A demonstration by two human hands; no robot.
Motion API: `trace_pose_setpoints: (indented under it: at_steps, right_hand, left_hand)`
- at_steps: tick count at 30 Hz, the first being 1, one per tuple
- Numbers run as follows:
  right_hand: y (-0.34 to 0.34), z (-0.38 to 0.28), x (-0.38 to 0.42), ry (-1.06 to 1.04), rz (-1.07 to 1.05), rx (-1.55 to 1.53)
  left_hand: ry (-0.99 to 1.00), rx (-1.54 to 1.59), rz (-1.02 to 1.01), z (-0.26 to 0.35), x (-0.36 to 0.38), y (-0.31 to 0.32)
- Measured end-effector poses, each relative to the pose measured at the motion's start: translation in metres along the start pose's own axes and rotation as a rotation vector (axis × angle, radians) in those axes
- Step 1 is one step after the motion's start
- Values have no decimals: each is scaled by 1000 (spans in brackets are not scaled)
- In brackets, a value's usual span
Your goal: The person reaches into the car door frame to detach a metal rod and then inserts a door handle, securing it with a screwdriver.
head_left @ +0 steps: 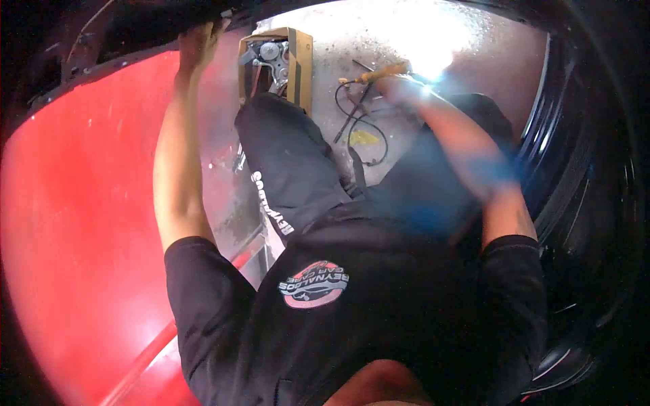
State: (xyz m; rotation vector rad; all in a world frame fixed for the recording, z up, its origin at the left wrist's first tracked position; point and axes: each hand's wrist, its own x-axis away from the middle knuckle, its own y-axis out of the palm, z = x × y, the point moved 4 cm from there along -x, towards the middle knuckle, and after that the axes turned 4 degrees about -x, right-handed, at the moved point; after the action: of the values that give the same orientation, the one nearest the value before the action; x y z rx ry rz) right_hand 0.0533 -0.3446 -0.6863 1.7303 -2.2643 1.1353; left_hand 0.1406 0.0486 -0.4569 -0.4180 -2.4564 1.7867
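Observation:
My left hand (198, 44) is raised to the dark edge of the red panel (101, 189), its fingers curled there and partly lost in shadow. What they grip is too dark to name. Blurred by motion, my right hand (401, 89) is over the floor beside my right knee. It overlaps an orange-yellow tool (387, 72) with a black cord (386, 139) looping below; I cannot tell whether the fingers close on it. Strong glare lies just beyond this hand.
An open cardboard box (300, 71) holding metal pulley parts (271, 53) stands past my left knee. A small yellow piece (364, 137) lies by the cord on the grey floor (325, 27). Glossy dark surfaces (562, 149) run along the right.

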Motion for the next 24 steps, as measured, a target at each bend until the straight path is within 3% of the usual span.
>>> trace_pose_setpoints:
  at_steps: [3, 4, 6, 8, 9, 11, 13, 16, 22, 23, 24]
  right_hand:
    - [23, 32, -29, -81, 5, 85]
    - [38, 46, -43, -90, -21, 124]
    - [58, 68, -68, -96, -71, 192]
    - [60, 68, -78, -89, -93, 212]
    - [60, 66, -83, -81, -102, 213]
    - [57, 60, -93, -81, -110, 226]
    - [58, 61, -107, -91, -114, 223]
    - [64, 55, -124, -121, -92, 214]
    - [29, -3, -158, -273, 111, 102]
    - [17, -20, -160, -339, 173, 41]
    - [-4, -54, -160, -429, 240, -33]
  left_hand:
    - [-8, 66, -37, -41, 0, 32]
    - [222, -99, 3, -46, 4, 44]
    - [447, -273, 40, -41, 3, 46]
    - [-105, -29, -375, -33, -10, 54]
    - [-112, -31, -382, -34, -16, 61]
    - [239, -143, 162, -38, -14, 59]
    - [176, -137, 41, -64, -3, 100]
    - [-27, -14, -141, -46, 1, 73]
    - [-167, 364, 65, -38, 3, 57]
    - [-176, 376, 64, -36, 1, 58]
    - [-134, 49, -73, -36, -6, 57]
